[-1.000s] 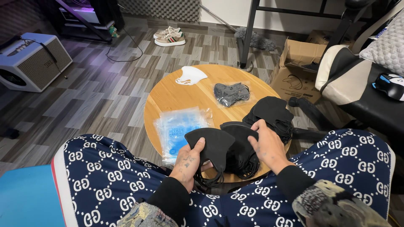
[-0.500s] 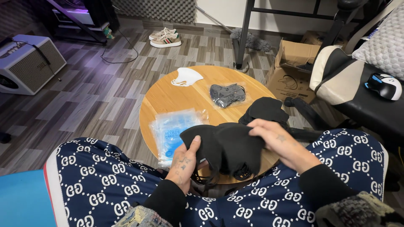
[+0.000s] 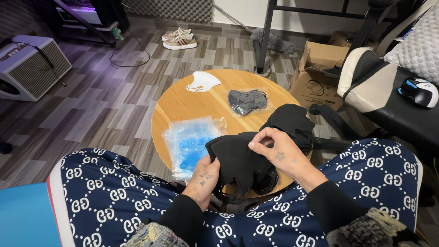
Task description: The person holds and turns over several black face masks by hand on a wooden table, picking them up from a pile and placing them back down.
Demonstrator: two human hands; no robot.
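Note:
I hold a stack of black face masks [image 3: 238, 162] over the near edge of a small round wooden table [image 3: 192, 107]. My left hand [image 3: 203, 176] grips the stack from below at its left side. My right hand [image 3: 279, 153] pinches the top mask at its upper right edge. Beyond my right hand, a second pile of black masks [image 3: 290, 121] lies on the table. A clear plastic bag with blue print [image 3: 190, 142] lies flat left of the stack. Farther back are a grey mask in a clear wrapper [image 3: 247, 100] and a white mask [image 3: 203, 81].
My knees in blue patterned trousers [image 3: 105, 183] flank the table. A cardboard box [image 3: 320, 68] and a chair [image 3: 388, 91] with a computer mouse [image 3: 418, 91] stand at the right. An amplifier [image 3: 29, 66] sits at the left, sneakers [image 3: 178, 39] on the floor behind.
My right hand has moved from the stack's right side onto its top. The stack has been turned flatter. The camera has shifted slightly.

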